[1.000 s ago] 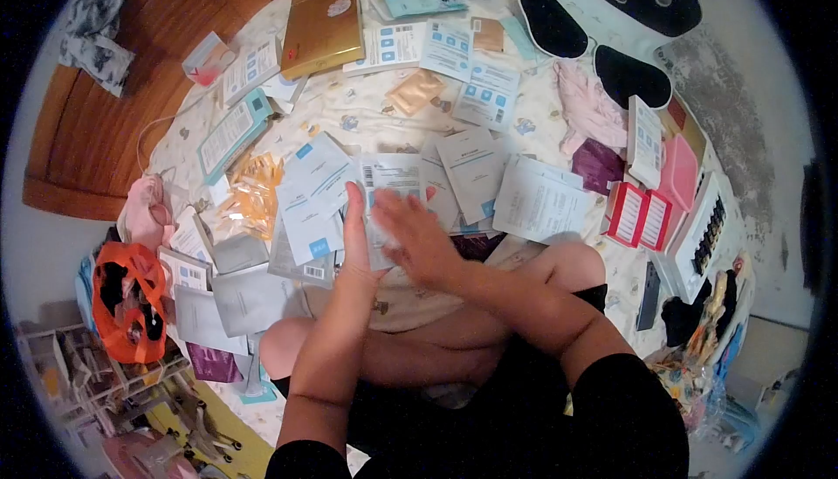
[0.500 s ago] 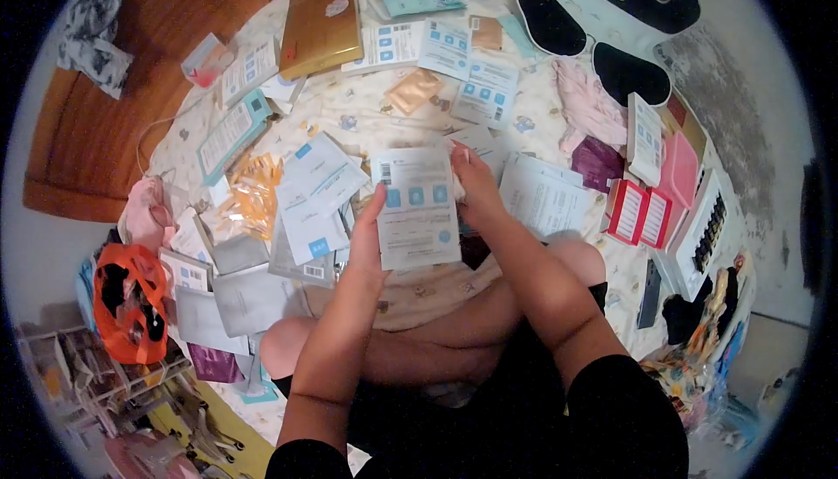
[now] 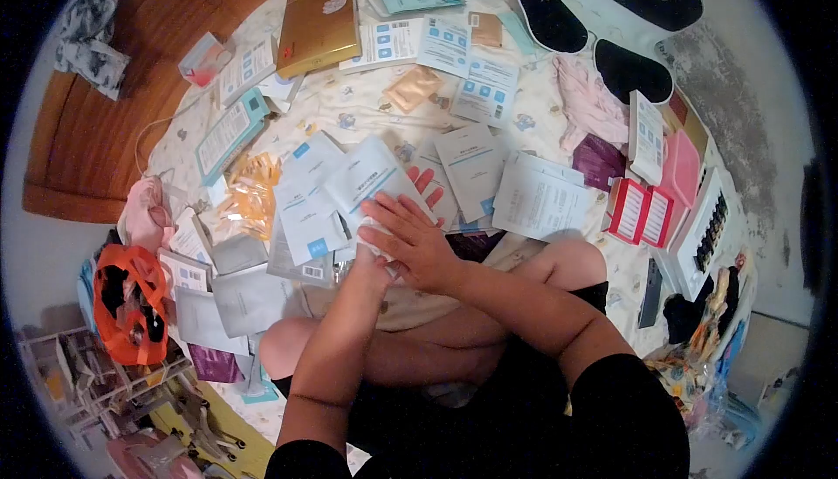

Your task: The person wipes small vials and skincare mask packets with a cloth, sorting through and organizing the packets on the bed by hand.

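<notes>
A white packet (image 3: 371,178) with blue print lies tilted between my two hands. My left hand (image 3: 425,186) supports it from below; its fingertips stick out past the packet's right edge, and the palm is hidden. My right hand (image 3: 410,239) rests on the lower part of the packet, fingers stretched out and flat. Just left of them, similar white packets (image 3: 305,204) overlap on the patterned sheet (image 3: 349,103). To the right are another white packet (image 3: 471,169) and a printed one (image 3: 541,199).
A gold box (image 3: 319,29), a teal box (image 3: 231,134) and a tan sachet (image 3: 414,89) lie farther forward. Orange-yellow sachets (image 3: 253,191) and silver packets (image 3: 253,300) are at the left. Red-edged boxes (image 3: 642,213) and pink cloth (image 3: 587,108) are at the right.
The packet, earlier upright with its icon-printed side showing, now shows its plainer side and leans left. My right hand has moved left from beside the packet onto it.
</notes>
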